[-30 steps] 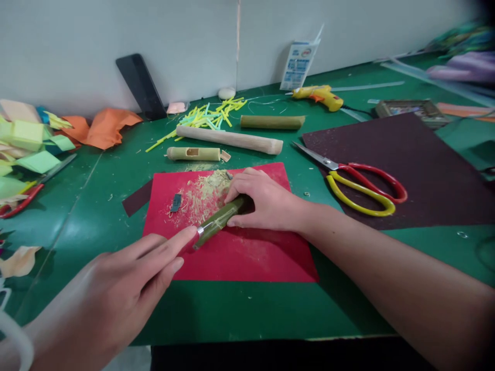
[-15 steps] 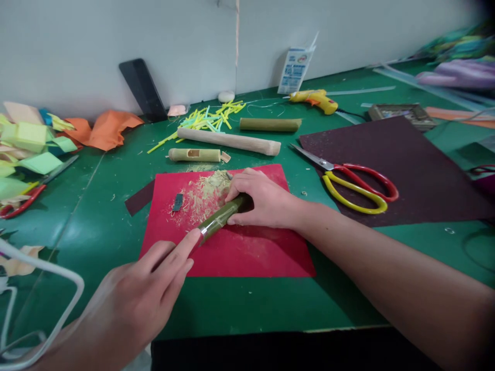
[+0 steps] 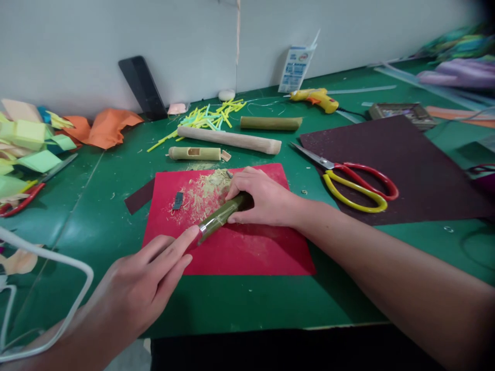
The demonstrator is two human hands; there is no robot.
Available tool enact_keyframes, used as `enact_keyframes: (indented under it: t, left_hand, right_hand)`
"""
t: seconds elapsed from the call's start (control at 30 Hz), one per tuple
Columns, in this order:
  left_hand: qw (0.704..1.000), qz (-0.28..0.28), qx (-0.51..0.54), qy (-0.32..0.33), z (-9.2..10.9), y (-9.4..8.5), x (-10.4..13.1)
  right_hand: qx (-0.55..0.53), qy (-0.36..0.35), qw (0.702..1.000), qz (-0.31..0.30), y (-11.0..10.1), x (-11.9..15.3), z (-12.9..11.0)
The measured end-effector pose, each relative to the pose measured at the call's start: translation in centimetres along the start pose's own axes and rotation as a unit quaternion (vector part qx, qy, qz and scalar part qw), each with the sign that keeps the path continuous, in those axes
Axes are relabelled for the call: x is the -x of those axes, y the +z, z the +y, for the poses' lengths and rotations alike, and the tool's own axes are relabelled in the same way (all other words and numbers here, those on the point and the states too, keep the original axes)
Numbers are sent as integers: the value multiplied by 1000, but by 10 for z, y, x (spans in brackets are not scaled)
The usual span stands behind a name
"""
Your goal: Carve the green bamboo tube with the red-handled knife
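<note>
My right hand (image 3: 268, 198) grips a green bamboo tube (image 3: 224, 211), held slanting over a red sheet (image 3: 255, 257). In my left hand (image 3: 150, 278) is a carving knife (image 3: 207, 225), its short shiny blade lying along the tube's near end and my index finger stretched along it. The knife's handle is mostly hidden in the palm. Pale shavings (image 3: 204, 190) are scattered on the sheet beyond the tube, beside a small dark scrap (image 3: 178, 201). Behind the sheet lies a bamboo piece with a rectangular notch (image 3: 207, 154).
A pale stick (image 3: 232, 140), another bamboo tube (image 3: 270, 123) and yellow-green strips (image 3: 209, 118) lie farther back. Scissors (image 3: 348, 183) rest on dark sheets at right. A yellow glue gun (image 3: 317, 99) stands behind. A white wire frame (image 3: 77, 265) rises at lower left, close to my left forearm.
The view has shifted slightly. My left hand and the knife blade have moved very little along the tube, and my right hand keeps its hold in the same place.
</note>
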State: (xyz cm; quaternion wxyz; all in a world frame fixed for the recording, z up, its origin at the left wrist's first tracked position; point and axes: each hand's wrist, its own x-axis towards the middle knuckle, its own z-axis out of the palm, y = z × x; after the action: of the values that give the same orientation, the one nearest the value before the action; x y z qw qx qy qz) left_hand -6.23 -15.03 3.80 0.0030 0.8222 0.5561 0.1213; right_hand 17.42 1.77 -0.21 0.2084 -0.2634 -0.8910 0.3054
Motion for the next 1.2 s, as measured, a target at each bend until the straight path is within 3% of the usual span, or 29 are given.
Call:
enact_keyframes:
  t: [0.33,0.67,0.9,1.2]
  left_hand:
    - [992,53,106,-35,-7,12,4]
    - [999,23,36,-15,-1,8,1]
    - [984,33,155,-84,-11,10,-1]
    - [997,11,66,-29,-4,6,-3]
  right_hand:
    - [4,3,1000,1,0,0,2]
    - [6,5,1000,3,1,0,1]
    - [7,1,1000,-3,0,-1,2]
    - [6,3,1000,3,1,0,2]
